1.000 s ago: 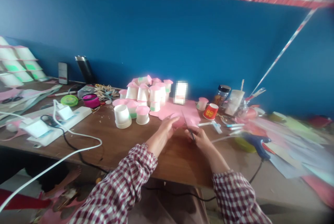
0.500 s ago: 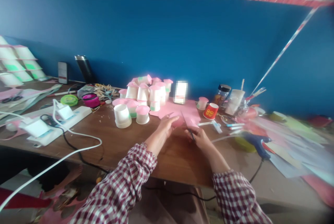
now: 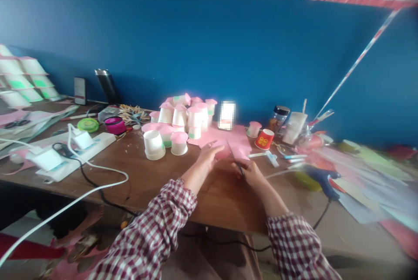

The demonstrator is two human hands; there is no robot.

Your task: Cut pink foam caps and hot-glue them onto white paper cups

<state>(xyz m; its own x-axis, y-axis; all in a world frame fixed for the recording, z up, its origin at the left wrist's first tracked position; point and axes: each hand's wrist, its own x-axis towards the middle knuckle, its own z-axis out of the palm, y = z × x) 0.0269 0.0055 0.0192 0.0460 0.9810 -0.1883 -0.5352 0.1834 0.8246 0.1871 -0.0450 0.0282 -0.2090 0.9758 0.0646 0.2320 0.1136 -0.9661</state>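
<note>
My left hand point(image 3: 208, 160) is closed on a piece of pink paper point(image 3: 223, 153), thumb pointing to the right. My right hand point(image 3: 251, 173) grips a pair of scissors point(image 3: 239, 166), its blades pointing up and away at the paper's right side. Whether the blades touch the paper is hard to make out. Behind both hands a larger pink sheet point(image 3: 240, 135) lies on the table. To the left, paper cups point(image 3: 179, 116) with pink paper tops stand clustered, and a stack of plain white cups point(image 3: 153, 144) sits in front of them.
A bright phone point(image 3: 226, 115) leans at the back. On the right are a red cup point(image 3: 264, 140), a lidded jar point(image 3: 280, 116) and a blue glue gun point(image 3: 323, 180) with its cord. A power strip point(image 3: 78, 158) with chargers and a white cable occupies the left. Paper sheets lie far right.
The view has shifted very slightly. Both hands, the pink paper and the scissors look almost the same as before.
</note>
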